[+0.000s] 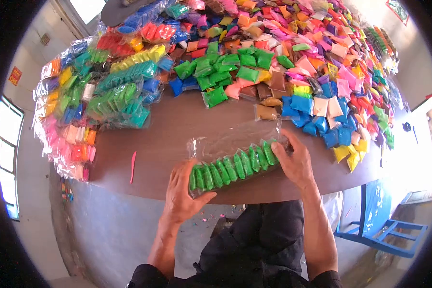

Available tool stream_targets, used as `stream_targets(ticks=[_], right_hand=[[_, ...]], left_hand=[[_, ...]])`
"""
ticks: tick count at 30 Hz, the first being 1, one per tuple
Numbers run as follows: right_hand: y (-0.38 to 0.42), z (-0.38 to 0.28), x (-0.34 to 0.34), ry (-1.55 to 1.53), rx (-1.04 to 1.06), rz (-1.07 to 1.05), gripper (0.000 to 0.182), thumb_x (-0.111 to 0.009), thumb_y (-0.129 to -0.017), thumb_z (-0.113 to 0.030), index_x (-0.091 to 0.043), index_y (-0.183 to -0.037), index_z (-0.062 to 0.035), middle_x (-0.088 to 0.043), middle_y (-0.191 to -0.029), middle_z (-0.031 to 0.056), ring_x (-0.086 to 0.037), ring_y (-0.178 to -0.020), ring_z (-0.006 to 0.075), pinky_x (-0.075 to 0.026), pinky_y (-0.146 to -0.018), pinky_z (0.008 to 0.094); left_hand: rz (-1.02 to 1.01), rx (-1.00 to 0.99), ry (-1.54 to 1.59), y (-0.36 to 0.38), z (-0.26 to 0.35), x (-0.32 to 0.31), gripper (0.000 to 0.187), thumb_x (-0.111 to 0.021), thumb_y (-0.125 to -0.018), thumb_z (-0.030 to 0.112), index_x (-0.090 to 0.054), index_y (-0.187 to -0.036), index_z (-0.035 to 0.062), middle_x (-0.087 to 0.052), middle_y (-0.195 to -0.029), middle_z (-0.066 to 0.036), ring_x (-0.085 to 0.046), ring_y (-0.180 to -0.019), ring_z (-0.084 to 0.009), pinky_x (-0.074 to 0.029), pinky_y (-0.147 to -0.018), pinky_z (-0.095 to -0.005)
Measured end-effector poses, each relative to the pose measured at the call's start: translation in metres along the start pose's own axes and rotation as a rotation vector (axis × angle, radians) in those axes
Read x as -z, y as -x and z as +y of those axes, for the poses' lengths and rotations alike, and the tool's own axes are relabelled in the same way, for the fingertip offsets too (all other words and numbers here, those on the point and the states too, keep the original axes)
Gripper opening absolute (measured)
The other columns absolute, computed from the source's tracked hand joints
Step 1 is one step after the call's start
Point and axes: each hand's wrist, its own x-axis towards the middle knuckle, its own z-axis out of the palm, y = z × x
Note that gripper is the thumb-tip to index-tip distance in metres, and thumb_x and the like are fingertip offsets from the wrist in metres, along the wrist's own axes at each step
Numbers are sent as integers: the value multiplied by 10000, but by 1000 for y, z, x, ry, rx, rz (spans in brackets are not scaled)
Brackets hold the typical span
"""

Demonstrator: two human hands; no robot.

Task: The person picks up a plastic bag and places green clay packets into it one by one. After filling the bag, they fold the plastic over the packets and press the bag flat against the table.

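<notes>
Near the table's front edge lies a clear plastic bag (235, 165) with a row of small green packets standing side by side in it. My left hand (185, 192) grips the bag's left end, thumb at the front and fingers behind. At the right end, my right hand (295, 158) holds the bag, its thumb on the last packet. The bag's empty upper part stands up behind the row. Beyond it is a loose pile of green packets (221, 69). A pink plastic knife (133, 167) lies to the left of my left hand.
Filled clear bags of coloured packets (125, 91) are stacked along the table's left side. A large heap of loose packets (317, 48) covers the back and right of the brown table (177, 125). A blue chair (369, 221) stands at the right.
</notes>
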Motion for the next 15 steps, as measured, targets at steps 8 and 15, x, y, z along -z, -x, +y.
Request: stream_targets(ticks=[8,15], right_hand=[[4,10,0,-14,11,-11,528,-748,-954,-420,-696,-1313,-37,-757,-1027,197,-732,-928,303,-552,-850,406],[6,8,0,-15,-27,-20,497,-739,-962,-431,-719,-1287,-56,-759,-1003,183,-731,-913,294,-554,-845,398]], left_hand=[[-19,79,-50,3,8,12,1019,-977,-657,175,-470,-1534,56,-556,-1474,-222,-548,-1351,-404,-485,-1113,-486],[-68,22,-67,5,-5,16,897,-958,-700,157,-521,-1477,61,-597,-1422,-204,-652,-1210,-390,-554,-1031,-478]])
